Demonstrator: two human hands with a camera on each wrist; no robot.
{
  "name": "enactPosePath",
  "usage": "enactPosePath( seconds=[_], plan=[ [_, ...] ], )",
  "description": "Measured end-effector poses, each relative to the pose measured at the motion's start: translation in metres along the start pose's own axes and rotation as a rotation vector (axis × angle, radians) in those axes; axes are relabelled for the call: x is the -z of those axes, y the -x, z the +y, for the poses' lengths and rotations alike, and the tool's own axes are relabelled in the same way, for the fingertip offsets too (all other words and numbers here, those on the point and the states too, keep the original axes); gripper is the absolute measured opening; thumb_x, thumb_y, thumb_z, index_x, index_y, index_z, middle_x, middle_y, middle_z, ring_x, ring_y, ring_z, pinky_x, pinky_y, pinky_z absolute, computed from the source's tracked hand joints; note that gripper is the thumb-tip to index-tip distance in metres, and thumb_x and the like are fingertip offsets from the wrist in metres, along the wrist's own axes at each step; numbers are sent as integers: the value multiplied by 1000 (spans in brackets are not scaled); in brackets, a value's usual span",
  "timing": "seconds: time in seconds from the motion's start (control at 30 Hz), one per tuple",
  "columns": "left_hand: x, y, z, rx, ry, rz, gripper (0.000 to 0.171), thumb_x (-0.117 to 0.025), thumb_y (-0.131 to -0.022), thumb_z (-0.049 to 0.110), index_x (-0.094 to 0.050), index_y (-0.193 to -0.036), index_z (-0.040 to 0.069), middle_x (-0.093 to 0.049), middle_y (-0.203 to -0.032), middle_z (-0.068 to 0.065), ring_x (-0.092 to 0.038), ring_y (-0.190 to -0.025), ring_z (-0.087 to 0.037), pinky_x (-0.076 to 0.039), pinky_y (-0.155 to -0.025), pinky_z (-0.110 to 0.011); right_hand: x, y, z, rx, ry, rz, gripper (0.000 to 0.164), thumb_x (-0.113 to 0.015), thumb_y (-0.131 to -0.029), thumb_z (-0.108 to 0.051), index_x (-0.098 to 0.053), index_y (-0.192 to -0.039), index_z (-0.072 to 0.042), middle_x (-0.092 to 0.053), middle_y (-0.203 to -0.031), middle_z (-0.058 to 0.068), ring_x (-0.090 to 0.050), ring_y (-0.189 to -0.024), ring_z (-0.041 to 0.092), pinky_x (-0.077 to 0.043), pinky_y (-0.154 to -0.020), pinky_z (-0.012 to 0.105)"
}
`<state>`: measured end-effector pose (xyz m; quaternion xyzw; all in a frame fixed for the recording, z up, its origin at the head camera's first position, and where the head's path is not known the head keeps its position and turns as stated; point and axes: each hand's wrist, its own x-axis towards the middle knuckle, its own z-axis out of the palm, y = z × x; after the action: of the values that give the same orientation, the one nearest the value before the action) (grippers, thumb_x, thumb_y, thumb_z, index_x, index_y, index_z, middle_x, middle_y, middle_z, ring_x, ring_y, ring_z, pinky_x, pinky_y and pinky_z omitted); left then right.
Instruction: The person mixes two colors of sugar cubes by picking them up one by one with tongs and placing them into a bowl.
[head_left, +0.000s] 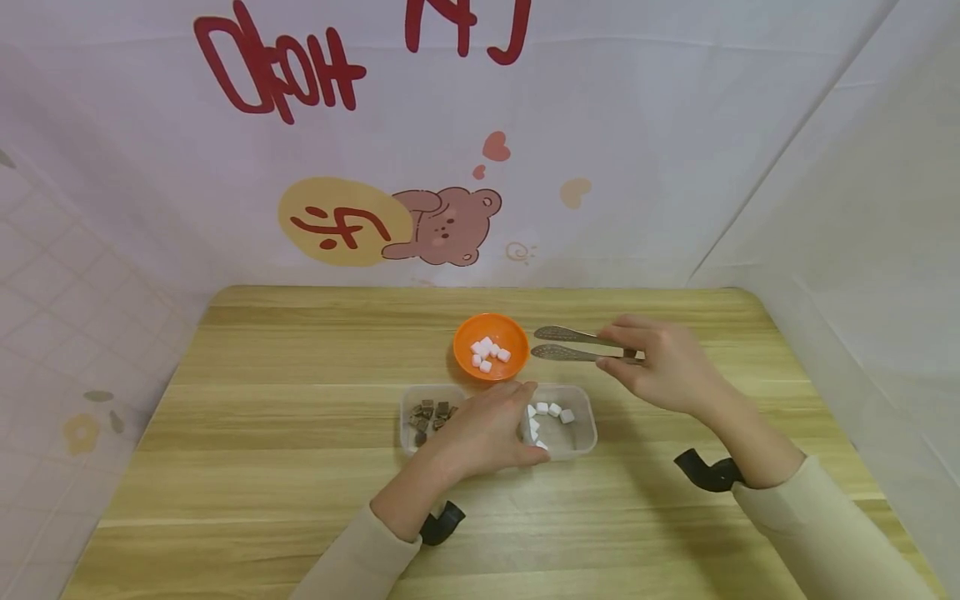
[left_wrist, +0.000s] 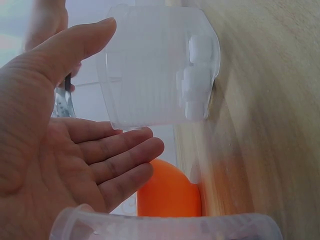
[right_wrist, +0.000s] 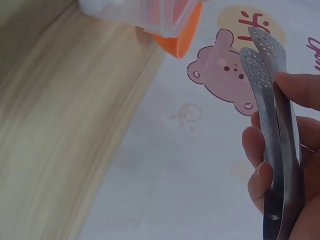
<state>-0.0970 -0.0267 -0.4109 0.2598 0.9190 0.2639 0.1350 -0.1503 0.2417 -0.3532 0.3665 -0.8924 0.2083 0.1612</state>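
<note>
My left hand (head_left: 487, 429) reaches across the gap between two clear plastic boxes. Its thumb and straight fingertips (left_wrist: 145, 134) come right at the rim of the right-hand box (head_left: 577, 446), which contains several white cubes (head_left: 554, 409). The left-hand box (head_left: 406, 429), partly covered by this hand and wrist, has brown cubes (head_left: 427, 408) in it. To the right, my right hand (head_left: 663, 362) grips metal tongs (right_wrist: 280, 135) with perforated tips. Their two arms stand slightly apart with nothing between them, pointing left toward an orange bowl (head_left: 513, 333) that contains several white cubes (head_left: 486, 346).
Everything stands on a wood-grain table (head_left: 300, 467). A white cloth (head_left: 637, 125) with red lettering and a bear drawing (head_left: 450, 225) hangs behind its far edge. Black curved pieces (head_left: 708, 471) show at both wrists.
</note>
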Motion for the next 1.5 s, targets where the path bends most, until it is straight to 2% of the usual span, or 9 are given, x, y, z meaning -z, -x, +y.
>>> enactPosePath(
  seconds=[0.33,0.6,0.87,1.1,1.27,1.5],
  plan=[
    [-1,1,-2,0,7,3,94,-84,-86,50,-45,-157,3,-50,-157,-10,-48,-145,-25,-41,-117,-45,21,13,-6,75,36,-19,27,-86,-75,-11,-80,-101,-8,-75,-97,-4,-58,-67,0,-45,-54,20],
    [0,1,-1,11,18,0,95,-84,-85,50,-45,-158,3,-51,-157,-10,-48,-144,-25,-41,-118,-45,25,20,-12,121,79,-77,26,-86,-74,-15,-80,-99,-11,-75,-94,-7,-58,-65,-3,-44,-51,16],
    [1,0,-1,6,8,-3,95,-84,-86,50,-44,-158,4,-51,-157,-10,-48,-144,-26,-42,-117,-46,17,26,-20,129,133,-158,27,-88,-72,-14,-80,-98,-13,-71,-92,-11,-61,-61,-1,-47,-51,19],
    [3,0,0,15,24,-7,95,-84,-86,50,-44,-158,4,-52,-156,-10,-50,-143,-24,-43,-116,-44,3,27,-29,180,252,-220,25,-87,-69,-14,-75,-91,-9,-65,-83,-8,-49,-56,0,-43,-47,21],
    [3,0,0,20,26,-11,95,-84,-86,50,-43,-159,4,-52,-156,-9,-50,-142,-24,-43,-116,-44,-8,26,-33,204,342,-234,21,-82,-67,-10,-66,-80,-9,-54,-73,-6,-41,-54,6,-39,-44,23],
    [3,0,1,5,6,-9,95,-83,-86,51,-44,-158,4,-52,-155,-10,-50,-142,-24,-44,-115,-44,-18,27,-36,253,407,-227,17,-79,-67,-7,-65,-76,-6,-54,-73,-2,-45,-53,11,-37,-42,23]
  ],
)
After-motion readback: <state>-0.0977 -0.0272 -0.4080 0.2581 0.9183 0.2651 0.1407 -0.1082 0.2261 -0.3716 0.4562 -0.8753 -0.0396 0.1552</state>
